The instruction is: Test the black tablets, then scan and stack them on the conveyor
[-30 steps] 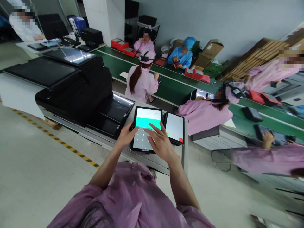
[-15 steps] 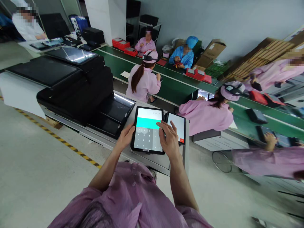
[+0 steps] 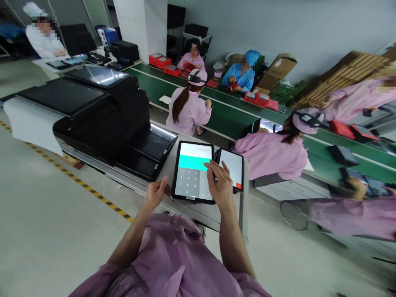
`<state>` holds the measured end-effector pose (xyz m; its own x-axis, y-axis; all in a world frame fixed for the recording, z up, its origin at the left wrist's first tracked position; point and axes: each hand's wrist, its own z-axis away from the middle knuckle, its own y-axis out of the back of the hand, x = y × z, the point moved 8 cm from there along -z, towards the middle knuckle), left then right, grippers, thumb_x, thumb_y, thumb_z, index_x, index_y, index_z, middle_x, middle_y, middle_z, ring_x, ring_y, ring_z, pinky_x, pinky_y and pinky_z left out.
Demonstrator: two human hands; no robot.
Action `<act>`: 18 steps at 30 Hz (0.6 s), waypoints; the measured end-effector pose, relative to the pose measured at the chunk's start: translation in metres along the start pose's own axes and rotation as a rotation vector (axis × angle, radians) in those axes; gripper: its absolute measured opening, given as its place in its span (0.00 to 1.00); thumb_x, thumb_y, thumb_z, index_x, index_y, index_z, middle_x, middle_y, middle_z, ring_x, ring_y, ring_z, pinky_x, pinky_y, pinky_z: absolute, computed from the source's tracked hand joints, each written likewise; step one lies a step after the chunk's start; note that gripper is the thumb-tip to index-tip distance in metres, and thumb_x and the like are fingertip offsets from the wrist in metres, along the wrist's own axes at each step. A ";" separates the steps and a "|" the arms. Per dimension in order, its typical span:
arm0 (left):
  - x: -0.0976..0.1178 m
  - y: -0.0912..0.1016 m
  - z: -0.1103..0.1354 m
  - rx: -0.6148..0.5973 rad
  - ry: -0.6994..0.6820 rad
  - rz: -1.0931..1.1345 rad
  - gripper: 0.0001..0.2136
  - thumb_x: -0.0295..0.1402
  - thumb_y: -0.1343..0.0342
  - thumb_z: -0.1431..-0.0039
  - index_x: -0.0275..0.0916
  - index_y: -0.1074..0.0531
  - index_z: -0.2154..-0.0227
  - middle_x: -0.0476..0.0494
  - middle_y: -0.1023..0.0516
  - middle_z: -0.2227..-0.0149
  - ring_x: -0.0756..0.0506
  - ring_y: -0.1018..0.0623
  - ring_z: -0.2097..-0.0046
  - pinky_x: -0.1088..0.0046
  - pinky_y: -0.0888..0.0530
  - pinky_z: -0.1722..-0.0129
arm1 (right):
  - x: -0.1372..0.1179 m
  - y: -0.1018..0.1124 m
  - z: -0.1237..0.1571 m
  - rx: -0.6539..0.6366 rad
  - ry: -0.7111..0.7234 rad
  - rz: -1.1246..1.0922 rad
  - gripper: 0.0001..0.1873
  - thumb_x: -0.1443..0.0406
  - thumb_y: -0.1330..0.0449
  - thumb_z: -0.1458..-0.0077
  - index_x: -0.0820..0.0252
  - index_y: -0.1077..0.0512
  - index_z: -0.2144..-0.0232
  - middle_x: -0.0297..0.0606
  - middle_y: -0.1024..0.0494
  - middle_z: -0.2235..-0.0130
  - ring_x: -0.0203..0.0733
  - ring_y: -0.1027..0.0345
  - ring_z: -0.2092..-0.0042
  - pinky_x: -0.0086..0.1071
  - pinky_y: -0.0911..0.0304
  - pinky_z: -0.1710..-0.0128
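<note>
A tablet [image 3: 189, 181] lies on the end of the bench, its screen lit with a calculator keypad below a turquoise band. My right hand [image 3: 221, 183] hovers over the tablet's right side with fingers spread, the index fingertip at the band; whether it touches the glass I cannot tell. Just left of the tablet's lower corner, my left hand [image 3: 156, 194] is loosely closed with the thumb up, apart from the tablet and with nothing visible in it. A second tablet [image 3: 230, 167] with a pale screen and a red patch sits to the right, partly behind my right hand.
Dark tablets [image 3: 144, 159] lie left on the bench beside tall black stacks [image 3: 105, 123]. Co-workers in pink and blue sit along a green conveyor table [image 3: 229, 113] bearing red cases [image 3: 256, 98]. Yellow-black tape [image 3: 89, 189] marks the floor.
My left hand has let go of the tablet's left edge, moved down and left, and curled its fingers. My right hand stays over the screen. The view has shifted slightly.
</note>
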<state>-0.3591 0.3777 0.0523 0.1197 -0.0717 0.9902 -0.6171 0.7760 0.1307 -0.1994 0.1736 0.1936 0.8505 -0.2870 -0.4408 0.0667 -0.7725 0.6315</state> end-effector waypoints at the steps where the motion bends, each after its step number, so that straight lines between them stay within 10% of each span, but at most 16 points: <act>1: -0.003 -0.004 0.001 -0.050 0.032 -0.007 0.40 0.67 0.51 0.29 0.44 0.26 0.89 0.41 0.19 0.81 0.42 0.15 0.70 0.67 0.19 0.60 | 0.000 0.003 0.001 0.031 -0.028 -0.026 0.16 0.62 0.47 0.21 0.50 0.20 0.44 0.39 0.11 0.46 0.51 0.18 0.39 0.65 0.38 0.25; 6: -0.018 -0.026 0.005 -0.206 0.138 0.089 0.43 0.73 0.53 0.34 0.46 0.39 0.94 0.45 0.33 0.89 0.48 0.26 0.81 0.71 0.30 0.76 | -0.007 0.014 0.006 0.149 -0.071 -0.119 0.15 0.62 0.46 0.21 0.52 0.20 0.46 0.40 0.10 0.50 0.48 0.15 0.46 0.63 0.35 0.25; 18: -0.026 -0.039 0.009 -0.311 0.044 0.357 0.42 0.76 0.48 0.39 0.46 0.50 0.92 0.55 0.49 0.91 0.54 0.41 0.86 0.70 0.38 0.80 | 0.000 0.010 0.001 0.101 -0.069 -0.033 0.16 0.60 0.47 0.21 0.50 0.22 0.41 0.40 0.11 0.44 0.48 0.17 0.40 0.62 0.38 0.24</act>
<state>-0.3449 0.3442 0.0218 -0.0209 0.2550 0.9667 -0.3646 0.8984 -0.2449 -0.1989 0.1648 0.1992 0.8108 -0.2961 -0.5049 0.0380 -0.8341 0.5503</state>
